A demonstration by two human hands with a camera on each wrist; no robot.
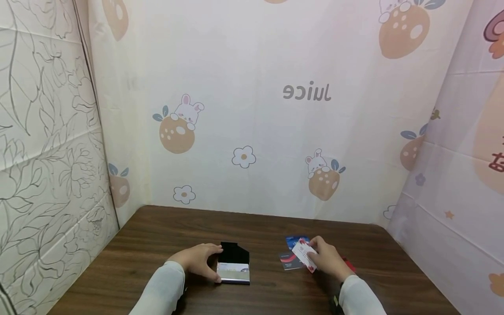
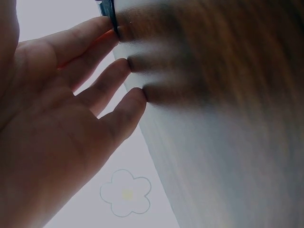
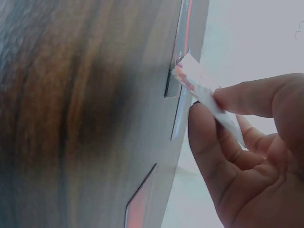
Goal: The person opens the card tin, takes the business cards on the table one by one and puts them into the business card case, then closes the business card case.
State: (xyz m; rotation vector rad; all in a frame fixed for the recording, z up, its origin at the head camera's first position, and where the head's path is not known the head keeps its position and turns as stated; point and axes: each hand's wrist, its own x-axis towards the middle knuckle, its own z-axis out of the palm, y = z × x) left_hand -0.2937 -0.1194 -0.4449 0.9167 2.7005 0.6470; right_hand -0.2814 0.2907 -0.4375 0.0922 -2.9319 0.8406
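An opened card case (image 1: 233, 273) with a black flap and a silvery front lies on the table, a card showing inside it. At its left side, my left hand (image 1: 198, 261) rests with thumb and forefinger spread along the case's edge. The left wrist view shows that hand's fingers (image 2: 102, 85) fairly straight, tips on the tabletop. Between thumb and fingers my right hand (image 1: 326, 258) pinches a white card with red floral corners (image 1: 304, 253), tilted above the other cards. Below it are a blue card (image 1: 296, 241) and a dark grey card with a red stripe (image 1: 289, 261).
A red card (image 1: 348, 264) lies right of the others, partly covered by my right hand. The dark wood table (image 1: 189, 225) is bordered by a printed curtain (image 1: 244, 122) behind and more hangings at both sides.
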